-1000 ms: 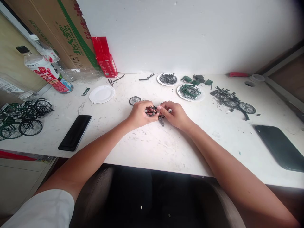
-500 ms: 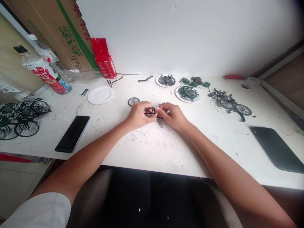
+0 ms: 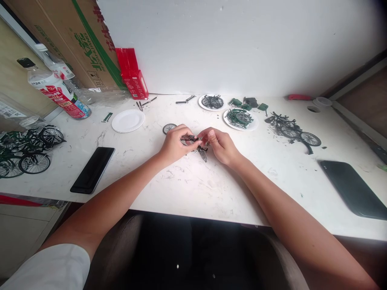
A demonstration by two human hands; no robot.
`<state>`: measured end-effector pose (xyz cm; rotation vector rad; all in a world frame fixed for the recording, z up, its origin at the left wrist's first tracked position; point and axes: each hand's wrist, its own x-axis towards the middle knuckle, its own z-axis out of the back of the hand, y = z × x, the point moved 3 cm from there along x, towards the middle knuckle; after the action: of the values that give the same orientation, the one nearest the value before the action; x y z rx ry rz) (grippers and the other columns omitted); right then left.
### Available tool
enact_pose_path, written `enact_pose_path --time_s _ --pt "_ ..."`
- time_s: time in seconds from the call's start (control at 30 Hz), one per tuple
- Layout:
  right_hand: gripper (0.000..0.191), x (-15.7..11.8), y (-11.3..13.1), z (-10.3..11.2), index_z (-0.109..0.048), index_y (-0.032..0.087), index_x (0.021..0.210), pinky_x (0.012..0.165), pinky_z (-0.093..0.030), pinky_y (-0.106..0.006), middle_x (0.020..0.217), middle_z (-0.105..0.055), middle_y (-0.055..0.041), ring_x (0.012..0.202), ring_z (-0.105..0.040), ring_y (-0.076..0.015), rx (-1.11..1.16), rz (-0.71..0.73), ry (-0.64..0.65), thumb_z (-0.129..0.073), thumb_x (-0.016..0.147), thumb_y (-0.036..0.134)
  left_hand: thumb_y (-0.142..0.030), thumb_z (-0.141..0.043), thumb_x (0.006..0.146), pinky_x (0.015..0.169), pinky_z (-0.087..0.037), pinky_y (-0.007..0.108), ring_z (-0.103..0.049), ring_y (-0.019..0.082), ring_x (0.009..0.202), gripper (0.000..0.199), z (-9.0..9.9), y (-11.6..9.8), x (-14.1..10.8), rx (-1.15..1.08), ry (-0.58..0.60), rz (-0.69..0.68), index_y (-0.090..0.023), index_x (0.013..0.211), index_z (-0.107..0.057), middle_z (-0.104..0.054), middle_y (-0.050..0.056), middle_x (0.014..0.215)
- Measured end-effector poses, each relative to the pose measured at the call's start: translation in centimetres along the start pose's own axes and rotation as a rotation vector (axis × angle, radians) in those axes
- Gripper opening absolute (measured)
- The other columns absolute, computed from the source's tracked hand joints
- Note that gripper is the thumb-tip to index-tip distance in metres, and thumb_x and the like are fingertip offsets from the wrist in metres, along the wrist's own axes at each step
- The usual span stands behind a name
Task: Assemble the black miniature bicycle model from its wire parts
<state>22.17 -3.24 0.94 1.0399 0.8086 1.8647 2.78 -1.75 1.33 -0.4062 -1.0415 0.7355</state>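
Note:
My left hand pinches a small dark model bicycle part between thumb and fingers above the table. Close on its right, my right hand has curled fingers with the thumb raised against them; what they hold, if anything, is hidden. Below and between the hands lie more small dark bicycle parts, partly covered by the fingers. A loose spoked wheel rests just behind my left hand.
Behind my hands stand a plate of black wheels, a plate of green parts and a white plate. Dark parts lie right, model bicycles left. Phones, a bottle and a red box also stand around.
The part in my left hand has turned and now lies flatter. My right thumb has lifted off it, and the right hand has drawn slightly to the right.

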Motion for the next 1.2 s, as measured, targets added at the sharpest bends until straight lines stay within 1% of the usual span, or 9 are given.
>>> enact_pose_path --time_s 0.13,0.27,0.4,0.47,0.57,0.77,0.93,1.07,1.2 --pt "0.061 0.0 0.0 -0.1 -0.074 0.022 0.106 0.084 -0.054 -0.038 0.089 -0.074 -0.0075 0.085 -0.071 -0.0229 0.0 0.003 -0.004 -0.037 0.107 0.07 -0.027 -0.085 0.08 0.058 -0.049 0.025 -0.06 0.01 0.067 0.028 -0.1 0.0 0.0 -0.001 0.002 0.04 -0.018 0.078 -0.059 -0.064 0.002 0.09" --pt "0.059 0.0 0.4 -0.1 -0.075 0.023 0.105 0.085 -0.054 -0.039 0.095 -0.075 -0.0082 0.09 -0.07 -0.0241 -0.027 0.043 -0.018 -0.04 0.106 0.07 -0.025 -0.087 0.076 0.057 -0.047 0.022 -0.062 0.011 0.075 0.036 -0.2 0.1 -0.2 0.008 -0.009 0.084 -0.019 0.096 -0.058 -0.065 0.003 0.099" --pt "0.047 -0.1 1.0 -0.2 -0.07 0.023 0.112 0.072 -0.05 -0.034 0.09 -0.072 -0.005 0.078 -0.064 -0.0199 -0.02 0.061 -0.032 -0.06 0.1 0.067 -0.02 -0.084 0.075 0.059 -0.047 0.021 -0.064 0.012 0.082 0.049 -0.5 0.0 -0.4 -0.047 0.097 0.087 -0.022 0.114 -0.055 -0.066 0.004 0.109" --pt "0.043 -0.1 1.3 -0.3 -0.069 0.022 0.105 0.066 -0.046 -0.032 0.082 -0.069 -0.0026 0.069 -0.058 -0.017 -0.026 0.054 -0.046 -0.066 0.098 0.064 -0.018 -0.082 0.075 0.059 -0.047 0.022 -0.064 0.013 0.083 0.05 -0.7 -0.1 -0.5 -0.069 0.157 0.089 -0.023 0.116 -0.054 -0.067 0.005 0.111" --pt "0.039 -0.1 1.6 -0.5 -0.067 0.021 0.093 0.063 -0.044 -0.031 0.077 -0.065 -0.0014 0.065 -0.054 -0.0151 -0.064 0.061 -0.057 -0.062 0.101 0.06 -0.018 -0.081 0.075 0.061 -0.049 0.023 -0.065 0.015 0.086 0.049 -0.7 -0.3 -0.6 -0.062 0.185 0.081 -0.023 0.116 -0.054 -0.067 0.006 0.114" --pt "0.04 -0.1 1.8 -0.4 -0.057 0.022 0.079 0.06 -0.043 -0.031 0.071 -0.061 -0.0007 0.062 -0.052 -0.0148 -0.097 0.033 -0.146 -0.063 0.099 0.056 -0.019 -0.082 0.075 0.069 -0.054 0.028 -0.064 0.015 0.087 0.062 -0.7 -0.1 -0.6 0.037 0.101 0.044 -0.023 0.129 -0.051 -0.061 0.008 0.119" --pt "0.048 -0.1 1.8 -0.1 -0.051 0.023 0.075 0.059 -0.042 -0.032 0.067 -0.059 -0.0011 0.061 -0.049 -0.0156 -0.088 -0.027 -0.211 -0.061 0.098 0.064 -0.029 -0.083 0.082 0.078 -0.056 0.032 -0.063 0.014 0.079 0.067 -0.6 0.3 -0.6 0.095 0.076 0.102 -0.025 0.137 -0.044 -0.063 0.003 0.107" --pt "0.051 0.0 1.4 0.0 -0.048 0.023 0.074 0.056 -0.037 -0.031 0.065 -0.053 0.0004 0.06 -0.044 -0.0146 -0.08 -0.027 -0.227 -0.058 0.099 0.067 -0.029 -0.081 0.084 0.084 -0.055 0.034 -0.065 0.017 0.08 0.062 -0.3 -0.2 -0.4 0.161 0.058 0.073 -0.025 0.137 -0.047 -0.065 0.001 0.096" --pt "0.052 0.0 1.2 0.0 -0.043 0.023 0.069 0.056 -0.03 -0.031 0.061 -0.046 0.002 0.059 -0.038 -0.0134 -0.067 -0.014 -0.213 -0.058 0.1 0.062 -0.032 -0.082 0.084 0.084 -0.053 0.034 -0.064 0.017 0.078 0.055 -0.2 -0.4 -0.4 0.189 0.102 0.05 -0.025 0.13 -0.053 -0.063 -0.001 0.088"
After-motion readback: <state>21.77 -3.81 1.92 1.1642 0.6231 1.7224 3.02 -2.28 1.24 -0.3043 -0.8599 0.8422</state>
